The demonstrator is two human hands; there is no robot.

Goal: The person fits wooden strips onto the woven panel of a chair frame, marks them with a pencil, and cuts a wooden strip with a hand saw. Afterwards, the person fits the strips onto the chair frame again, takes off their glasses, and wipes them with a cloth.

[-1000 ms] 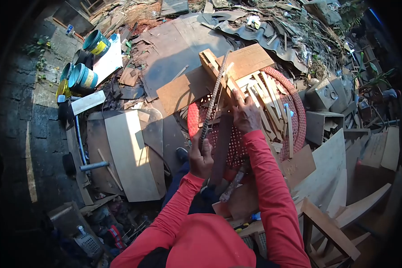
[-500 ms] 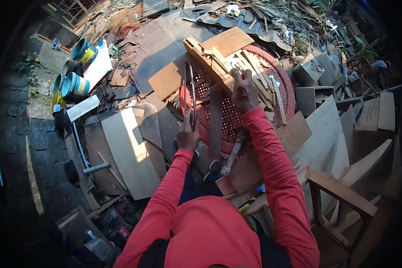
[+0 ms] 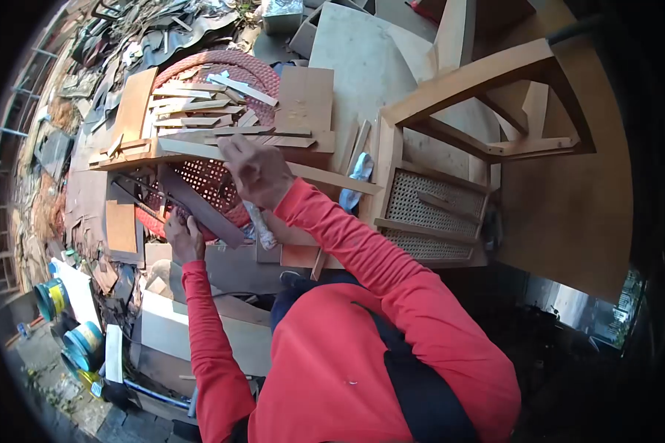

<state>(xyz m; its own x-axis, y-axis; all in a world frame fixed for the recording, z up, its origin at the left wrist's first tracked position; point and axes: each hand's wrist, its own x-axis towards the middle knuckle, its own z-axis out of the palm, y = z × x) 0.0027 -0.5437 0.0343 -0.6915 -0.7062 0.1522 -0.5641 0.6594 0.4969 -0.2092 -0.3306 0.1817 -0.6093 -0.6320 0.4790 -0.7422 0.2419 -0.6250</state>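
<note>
My left hand is closed around the handle end of a thin, dark-framed hand saw, which points up and left below a wooden block. My right hand has its fingers bent over a long pale wood strip, which runs along the block and out to the right. Beneath both hands is a round red woven piece with a perforated seat. A dark plank slants across it between my hands. Several short wood offcuts lie just beyond the block.
On the right stand a wooden chair frame and a cane-mesh panel. A plastic-wrapped stick leans below my right hand. Paint buckets sit at lower left. Scrap boards and sheets cover the ground.
The view has turned to the right, bringing the chair frame and cane panel more into sight. My right hand now rests over the long pale strip. The saw stays in my left hand.
</note>
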